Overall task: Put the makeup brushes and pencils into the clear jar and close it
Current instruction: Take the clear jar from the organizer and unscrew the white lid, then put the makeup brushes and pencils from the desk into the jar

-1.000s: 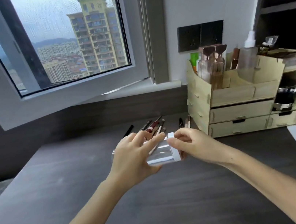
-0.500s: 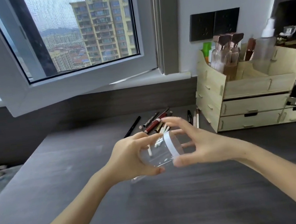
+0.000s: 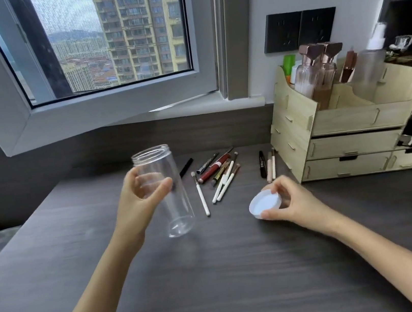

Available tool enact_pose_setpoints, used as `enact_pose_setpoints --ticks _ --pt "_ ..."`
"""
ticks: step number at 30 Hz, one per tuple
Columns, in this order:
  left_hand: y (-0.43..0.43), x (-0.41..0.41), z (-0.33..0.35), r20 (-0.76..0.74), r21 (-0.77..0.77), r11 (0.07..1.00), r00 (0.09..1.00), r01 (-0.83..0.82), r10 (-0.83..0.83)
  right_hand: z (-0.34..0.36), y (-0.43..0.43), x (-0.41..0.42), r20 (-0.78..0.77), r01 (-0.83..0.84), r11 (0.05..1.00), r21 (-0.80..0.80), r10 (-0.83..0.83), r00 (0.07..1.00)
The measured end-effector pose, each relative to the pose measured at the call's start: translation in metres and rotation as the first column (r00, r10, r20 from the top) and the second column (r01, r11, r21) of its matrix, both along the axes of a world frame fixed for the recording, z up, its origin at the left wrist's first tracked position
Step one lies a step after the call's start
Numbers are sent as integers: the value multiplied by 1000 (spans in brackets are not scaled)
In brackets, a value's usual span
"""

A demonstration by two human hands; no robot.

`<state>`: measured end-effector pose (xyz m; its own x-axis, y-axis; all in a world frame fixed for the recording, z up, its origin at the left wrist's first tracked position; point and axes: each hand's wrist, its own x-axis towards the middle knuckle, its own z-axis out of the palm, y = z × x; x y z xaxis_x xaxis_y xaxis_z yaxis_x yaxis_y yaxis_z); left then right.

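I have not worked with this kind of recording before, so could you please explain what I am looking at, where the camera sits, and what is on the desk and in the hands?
There is no machine here: a person works with two bare hands, and the single wide-angle camera is worn on their head, looking forward and down. That is why both forearms reach in from the bottom edge.

The left hand holds an empty clear jar, open mouth up and slightly tilted, above the dark desk. The right hand holds the jar's white lid by its edge, low over the desk.

Behind the hands lie the makeup brushes and pencils, scattered loosely; none is in the jar. To the right stands a wooden organiser with drawers and bottles on top. An open window is behind.
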<state>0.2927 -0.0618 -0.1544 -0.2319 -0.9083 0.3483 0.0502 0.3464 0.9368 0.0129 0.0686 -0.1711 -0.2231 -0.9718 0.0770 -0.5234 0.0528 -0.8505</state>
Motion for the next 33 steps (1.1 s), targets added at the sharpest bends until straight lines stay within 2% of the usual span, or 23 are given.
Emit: enact_pose_setpoints --ticks 2,5,8,11,14,17,20,24,29,33 --pt "-4 2 -6 -67 8 997 994 -80 81 -14 1 -6 -146 32 998 58 -23 989" --pt "-6 8 -16 -100 -12 987 982 -163 161 -20 0 -11 -405 19 991 132 36 914" --pt "-7 11 -22 -90 -68 974 974 -214 208 -6 -15 8 -496 -1 1000 -10 -4 868" --pt "-9 12 -24 -69 -171 949 964 -265 257 16 -53 48 -485 19 988 -156 -94 869" --pt "-7 16 -23 -40 -269 905 943 -330 331 27 -105 89 -601 138 989 -47 -139 787" --pt "-6 19 -25 -26 -371 846 915 -382 402 24 -145 114 -700 226 970 94 -97 708" --pt "-6 19 -27 0 -480 782 892 -397 452 17 -165 126 -736 283 934 217 -34 676" --pt "-7 16 -26 15 -476 790 894 -387 447 13 -169 129 -750 358 888 290 -21 661" --pt "-8 12 -27 59 -484 800 899 -355 435 6 -166 123 -733 367 902 228 -89 674" --pt "-6 12 -28 109 -521 780 879 -347 465 3 -161 122 -630 284 943 174 -115 768"
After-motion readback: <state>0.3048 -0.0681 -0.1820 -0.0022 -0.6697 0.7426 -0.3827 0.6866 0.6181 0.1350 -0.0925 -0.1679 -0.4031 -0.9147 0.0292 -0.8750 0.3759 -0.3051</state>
